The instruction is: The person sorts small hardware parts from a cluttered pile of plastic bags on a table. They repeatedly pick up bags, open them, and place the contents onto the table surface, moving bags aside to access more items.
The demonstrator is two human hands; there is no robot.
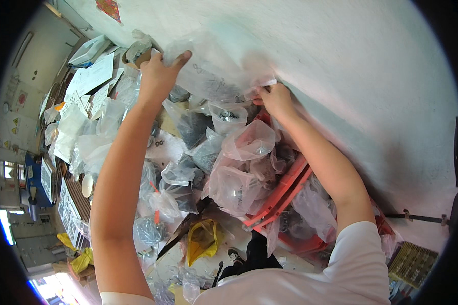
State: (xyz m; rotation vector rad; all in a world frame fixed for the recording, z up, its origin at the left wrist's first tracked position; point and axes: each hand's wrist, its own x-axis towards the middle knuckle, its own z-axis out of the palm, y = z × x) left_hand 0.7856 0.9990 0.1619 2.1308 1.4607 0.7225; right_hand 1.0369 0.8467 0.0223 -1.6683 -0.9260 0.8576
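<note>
A large clear plastic bag (208,76) with handwriting on it is stretched between my hands, above a heap of other bags. My left hand (160,76) is at the bag's left side, fingers curled and thumb lying against the film. A small white corner shows by its fingertips. The bag's right edge is pinched in my right hand (276,100), where a white strip sticks out above the fingers. Dark contents show dimly through the bag's lower part. Below it, an open clear bag (228,116) holds metal parts, beside a bag of dark pieces (191,127).
Pinkish plastic bags (239,188) fill red crates (280,195) at the right, along the pale wall (361,76). Papers (92,76) and more bags cover the table's left side. A yellow bag (202,241) stands low near my feet.
</note>
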